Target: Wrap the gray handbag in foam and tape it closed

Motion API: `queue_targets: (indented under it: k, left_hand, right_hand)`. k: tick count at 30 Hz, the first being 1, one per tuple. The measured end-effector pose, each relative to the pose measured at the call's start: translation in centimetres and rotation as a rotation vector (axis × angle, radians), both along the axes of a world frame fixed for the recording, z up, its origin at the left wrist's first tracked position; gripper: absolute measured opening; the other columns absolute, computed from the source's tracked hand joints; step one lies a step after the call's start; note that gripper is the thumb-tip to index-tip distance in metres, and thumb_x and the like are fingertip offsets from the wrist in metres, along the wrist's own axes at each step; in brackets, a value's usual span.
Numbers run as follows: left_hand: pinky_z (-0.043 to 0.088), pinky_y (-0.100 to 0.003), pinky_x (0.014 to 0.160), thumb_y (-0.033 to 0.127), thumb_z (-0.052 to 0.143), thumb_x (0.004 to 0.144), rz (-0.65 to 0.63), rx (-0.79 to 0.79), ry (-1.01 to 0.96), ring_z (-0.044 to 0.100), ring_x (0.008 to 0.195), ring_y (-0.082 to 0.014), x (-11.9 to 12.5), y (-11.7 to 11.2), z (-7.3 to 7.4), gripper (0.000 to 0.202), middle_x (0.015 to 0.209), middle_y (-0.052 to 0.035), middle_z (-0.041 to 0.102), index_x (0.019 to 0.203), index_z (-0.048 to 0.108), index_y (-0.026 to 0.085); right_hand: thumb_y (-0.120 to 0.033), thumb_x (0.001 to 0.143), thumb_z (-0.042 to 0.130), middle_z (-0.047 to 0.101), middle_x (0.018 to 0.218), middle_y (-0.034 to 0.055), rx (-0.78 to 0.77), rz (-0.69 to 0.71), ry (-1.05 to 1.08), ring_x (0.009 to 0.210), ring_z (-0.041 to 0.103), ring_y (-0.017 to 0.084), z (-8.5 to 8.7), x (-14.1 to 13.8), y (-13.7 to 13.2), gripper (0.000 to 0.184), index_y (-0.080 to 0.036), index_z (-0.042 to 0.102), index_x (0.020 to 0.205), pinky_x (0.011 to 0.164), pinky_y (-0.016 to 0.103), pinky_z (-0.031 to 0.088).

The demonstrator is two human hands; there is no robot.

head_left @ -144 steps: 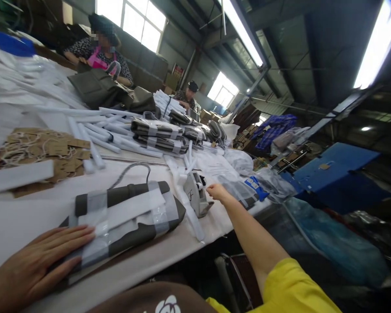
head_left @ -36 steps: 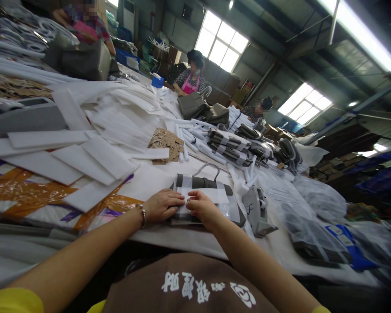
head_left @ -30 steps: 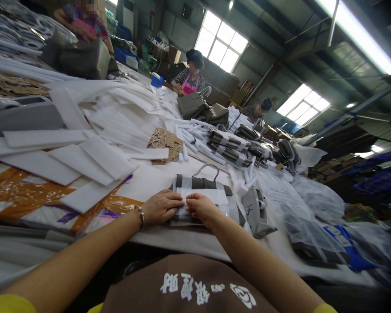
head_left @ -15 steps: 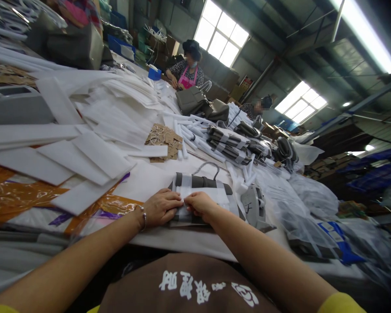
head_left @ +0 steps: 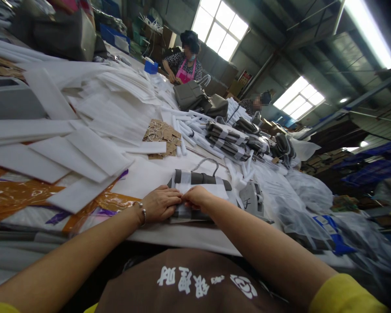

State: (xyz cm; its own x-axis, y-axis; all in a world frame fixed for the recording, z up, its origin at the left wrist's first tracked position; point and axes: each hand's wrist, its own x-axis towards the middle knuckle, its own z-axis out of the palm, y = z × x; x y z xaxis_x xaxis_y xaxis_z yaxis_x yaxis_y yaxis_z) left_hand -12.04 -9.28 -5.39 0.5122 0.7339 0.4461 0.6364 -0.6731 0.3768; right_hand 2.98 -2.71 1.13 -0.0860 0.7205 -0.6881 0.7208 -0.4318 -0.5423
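A dark grey folded bag (head_left: 202, 178) wrapped in white foam strips and clear tape lies on the white table (head_left: 150, 174) in front of me. My left hand (head_left: 161, 203) rests curled on the bag's near left edge, a bracelet on its wrist. My right hand (head_left: 197, 196) presses right beside it, fingers bent down on the white foam strip. The two hands' fingertips meet at the strip's edge. A grey tape dispenser (head_left: 252, 199) stands just right of the bag.
White foam sheets (head_left: 94, 150) and orange tape-covered plastic (head_left: 22, 191) cover the left. Brown paper tags (head_left: 161, 132) and foam tubes lie beyond. Wrapped bags (head_left: 228, 137) are stacked further back. Two people work at the far end with grey handbags (head_left: 190, 94). Plastic bags (head_left: 299, 208) lie right.
Earlier my right hand reached to the tape dispenser while the left lay flat on the bag. Since then both hands came together on the foam strip and have barely shifted in the last second.
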Motion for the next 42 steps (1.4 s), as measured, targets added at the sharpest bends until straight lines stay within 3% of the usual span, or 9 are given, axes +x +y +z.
queue_targets:
  k: [8,15,18,23,27,30,33,36,42]
  left_hand:
    - [0.032,-0.036,0.097,0.019,0.046,0.083,0.000,-0.008,0.002,0.054,0.113,-0.0187,-0.1,0.1,-0.1,0.031,0.120,-0.0027,0.063,0.110,0.060,0.024]
    - [0.032,-0.037,0.097,0.019,0.046,0.083,0.000,-0.003,0.014,0.054,0.115,-0.0190,0.0,0.1,-0.2,0.030,0.121,-0.0031,0.063,0.107,0.061,0.024]
    - [0.033,-0.036,0.097,0.020,0.047,0.082,0.016,0.001,0.011,0.055,0.114,-0.0191,-0.1,0.0,-0.1,0.029,0.121,-0.0031,0.064,0.106,0.062,0.024]
    - [0.033,-0.036,0.098,0.019,0.048,0.081,0.020,0.007,0.000,0.055,0.113,-0.0188,-0.1,0.0,-0.1,0.029,0.119,-0.0031,0.064,0.106,0.062,0.023]
    - [0.032,-0.036,0.098,0.019,0.048,0.081,0.012,0.010,0.003,0.055,0.113,-0.0185,-0.1,-0.1,-0.1,0.029,0.120,-0.0032,0.064,0.107,0.061,0.024]
    - [0.032,-0.036,0.099,0.020,0.048,0.082,0.011,0.017,0.000,0.054,0.114,-0.0185,-0.2,-0.1,-0.2,0.030,0.121,-0.0041,0.063,0.109,0.060,0.023]
    - [0.032,-0.037,0.099,0.021,0.048,0.082,0.000,0.013,-0.007,0.054,0.115,-0.0188,-0.2,-0.1,-0.4,0.029,0.122,-0.0036,0.063,0.108,0.061,0.023]
    - [0.033,-0.037,0.100,0.020,0.048,0.082,-0.009,0.000,-0.027,0.054,0.115,-0.0188,-0.2,0.0,-0.4,0.024,0.121,-0.0031,0.063,0.101,0.062,0.023]
    - [0.036,-0.035,0.099,0.020,0.049,0.081,-0.013,-0.047,-0.081,0.055,0.114,-0.0189,-0.1,0.0,0.1,0.018,0.119,-0.0042,0.064,0.094,0.061,0.021]
  right_hand:
    - [-0.007,0.071,0.064,0.054,0.062,-0.0062,-0.017,-0.128,0.028,0.050,0.056,0.009,1.1,0.6,-1.9,0.045,-0.020,0.042,0.108,0.041,0.015,0.033]
    - [-0.006,0.065,0.063,0.053,0.060,-0.0054,0.043,-0.106,-0.020,0.050,0.056,0.012,-0.2,0.8,-3.0,0.047,-0.020,0.045,0.106,0.042,0.018,0.036]
    - [-0.012,0.063,0.066,0.054,0.058,-0.0043,0.131,0.061,-0.112,0.049,0.057,0.015,-0.6,2.0,-3.5,0.040,-0.019,0.050,0.099,0.042,0.021,0.039]
    - [-0.018,0.070,0.061,0.060,0.068,-0.0011,0.463,0.611,-0.253,0.063,0.058,0.015,1.2,4.8,-4.6,0.020,-0.021,0.059,0.090,0.059,0.026,0.045]
    - [-0.018,0.081,0.051,0.059,0.116,0.0061,0.862,0.931,-0.316,0.107,0.053,0.020,2.3,5.9,-4.6,0.038,-0.023,0.056,0.118,0.094,0.035,0.039]
    - [-0.037,0.088,0.048,0.039,0.142,0.0074,0.907,1.116,-0.340,0.133,0.028,0.025,1.2,6.2,-4.3,0.054,-0.021,0.037,0.139,0.110,0.044,0.020]
    - [-0.056,0.087,0.045,0.031,0.148,0.0089,0.894,1.201,-0.351,0.138,0.016,0.028,-0.3,6.7,-4.6,0.072,-0.015,0.028,0.144,0.113,0.049,0.008]
    - [-0.058,0.087,0.042,0.033,0.147,0.0078,0.933,1.223,-0.308,0.139,0.014,0.027,-0.7,7.4,-5.6,0.072,-0.015,0.030,0.143,0.114,0.047,0.002]
    - [-0.053,0.088,0.045,0.046,0.138,0.0080,0.950,1.189,-0.142,0.135,0.028,0.021,0.8,8.7,-7.0,0.060,-0.016,0.043,0.135,0.115,0.042,0.002]
